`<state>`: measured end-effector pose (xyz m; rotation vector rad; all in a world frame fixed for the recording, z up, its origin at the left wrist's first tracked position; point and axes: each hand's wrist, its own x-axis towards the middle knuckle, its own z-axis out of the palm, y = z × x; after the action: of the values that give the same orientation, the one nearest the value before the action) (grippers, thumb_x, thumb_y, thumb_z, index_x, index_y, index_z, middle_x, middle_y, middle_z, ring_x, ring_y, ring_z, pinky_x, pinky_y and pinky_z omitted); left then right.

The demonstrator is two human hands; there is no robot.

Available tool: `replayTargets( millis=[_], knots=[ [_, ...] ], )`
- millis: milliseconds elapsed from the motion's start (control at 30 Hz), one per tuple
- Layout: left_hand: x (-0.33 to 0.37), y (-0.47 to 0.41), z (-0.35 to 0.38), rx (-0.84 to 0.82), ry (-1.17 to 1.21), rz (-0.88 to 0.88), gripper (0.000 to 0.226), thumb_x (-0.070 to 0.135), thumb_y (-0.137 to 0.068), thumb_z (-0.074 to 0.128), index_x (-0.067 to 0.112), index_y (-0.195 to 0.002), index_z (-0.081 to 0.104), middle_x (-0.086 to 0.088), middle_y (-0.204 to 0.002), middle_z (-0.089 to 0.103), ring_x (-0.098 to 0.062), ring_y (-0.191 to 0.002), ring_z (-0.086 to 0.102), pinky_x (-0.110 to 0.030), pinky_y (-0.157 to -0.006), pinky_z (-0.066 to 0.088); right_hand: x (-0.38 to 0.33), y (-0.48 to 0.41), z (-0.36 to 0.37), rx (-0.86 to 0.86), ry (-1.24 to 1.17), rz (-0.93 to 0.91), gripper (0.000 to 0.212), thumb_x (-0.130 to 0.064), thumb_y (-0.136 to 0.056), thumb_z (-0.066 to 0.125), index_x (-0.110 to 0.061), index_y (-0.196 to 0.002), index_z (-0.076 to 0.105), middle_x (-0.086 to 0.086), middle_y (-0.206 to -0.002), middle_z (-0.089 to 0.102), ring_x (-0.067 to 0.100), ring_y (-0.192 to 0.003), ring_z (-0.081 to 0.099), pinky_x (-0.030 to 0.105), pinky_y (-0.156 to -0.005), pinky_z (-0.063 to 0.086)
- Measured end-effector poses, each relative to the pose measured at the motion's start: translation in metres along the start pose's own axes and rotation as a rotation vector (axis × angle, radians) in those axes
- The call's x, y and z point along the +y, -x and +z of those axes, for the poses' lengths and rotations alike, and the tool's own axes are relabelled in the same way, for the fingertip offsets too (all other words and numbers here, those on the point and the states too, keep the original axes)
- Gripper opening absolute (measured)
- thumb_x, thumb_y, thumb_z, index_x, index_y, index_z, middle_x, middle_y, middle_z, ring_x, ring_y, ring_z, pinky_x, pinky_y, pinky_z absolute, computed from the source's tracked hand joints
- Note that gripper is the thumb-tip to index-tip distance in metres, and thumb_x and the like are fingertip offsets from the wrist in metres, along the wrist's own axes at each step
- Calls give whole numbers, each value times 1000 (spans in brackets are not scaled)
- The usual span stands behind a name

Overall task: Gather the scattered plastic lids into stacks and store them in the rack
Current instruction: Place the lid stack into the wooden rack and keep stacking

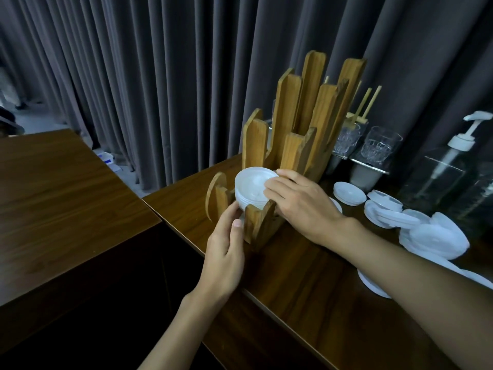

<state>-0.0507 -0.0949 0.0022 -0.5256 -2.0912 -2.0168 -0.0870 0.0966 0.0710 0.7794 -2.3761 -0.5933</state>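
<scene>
A stack of lids (252, 182), white throughout, stands out against a honey-brown rack (288, 108) of streaked wood grain, on a dark walnut-brown tabletop (306, 276) with fine lengthwise grain and a dull sheen. Loose lids (437, 236) of the same milky white lie on that brown, near clear glasses (378, 145) cut with a faceted pattern and a clear bottle (440, 174) topped by a white pump. Behind hangs a plain slate-grey curtain (160, 76), its pleats striping it light and dark.
</scene>
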Motion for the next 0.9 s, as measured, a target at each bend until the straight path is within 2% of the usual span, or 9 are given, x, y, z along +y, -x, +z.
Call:
replayTargets(
  millis=[133,200,333,433,533,667,767,833,900],
  knots=[
    [-9,4,0,32,-154,-4,50,45,-105,29,23,-147,45,16,-143,47,9,-132,41,-21,-113,39,-3,4,6,-25,-115,17,23,-15,-85,73,-13,-108,75,3,-122,70,21,-119,62,29,-115,25],
    [-13,7,-2,21,-184,-26,55,45,-101,30,23,-150,41,16,-145,45,11,-132,40,-18,-114,37,-5,8,5,-106,-192,33,26,-12,-91,66,-12,-115,74,2,-134,65,23,-129,55,26,-113,27],
    [-19,9,-3,30,-246,-59,51,37,-105,33,24,-154,35,13,-152,43,3,-138,36,-19,-114,32,-6,14,1,-270,-379,93,43,-5,-101,45,-12,-142,54,-2,-160,36,18,-149,24,28,-121,22],
    [-20,10,-4,20,-261,-81,47,29,-108,35,25,-155,33,15,-149,41,6,-136,33,-7,-106,26,-9,14,-3,-287,-486,160,51,-2,-100,43,-15,-149,45,-6,-161,30,14,-150,17,32,-122,25],
    [-21,11,-5,-29,-268,-86,47,28,-108,35,29,-155,30,14,-149,43,4,-138,33,-5,-102,26,-13,16,-6,-278,-565,236,56,1,-99,43,-19,-151,41,-7,-159,34,14,-150,18,32,-120,27],
    [-22,11,-7,-42,-284,-44,47,26,-108,36,30,-155,30,15,-150,42,5,-138,32,-16,-113,29,-20,18,-10,-272,-663,351,65,8,-95,44,-21,-153,34,1,-153,44,17,-147,28,33,-120,28],
    [-20,12,-6,-47,-320,-9,48,24,-108,37,32,-154,28,18,-150,38,11,-136,31,-14,-112,27,-26,17,-13,-297,-793,432,85,12,-92,43,-31,-158,10,-6,-156,39,14,-143,36,39,-116,37],
    [-18,13,-5,-64,-354,15,50,21,-108,37,35,-154,24,22,-145,37,19,-130,30,-9,-108,23,-27,15,-14,-310,-884,459,95,15,-89,41,-36,-157,-1,-13,-160,33,10,-147,30,36,-120,32],
    [-17,12,-5,-86,-381,59,54,15,-106,39,33,-155,23,20,-149,35,16,-134,28,-11,-110,22,-24,11,-15,-342,-959,504,101,17,-87,40,-42,-155,-4,-17,-161,30,7,-150,23,35,-122,26]
  ],
)
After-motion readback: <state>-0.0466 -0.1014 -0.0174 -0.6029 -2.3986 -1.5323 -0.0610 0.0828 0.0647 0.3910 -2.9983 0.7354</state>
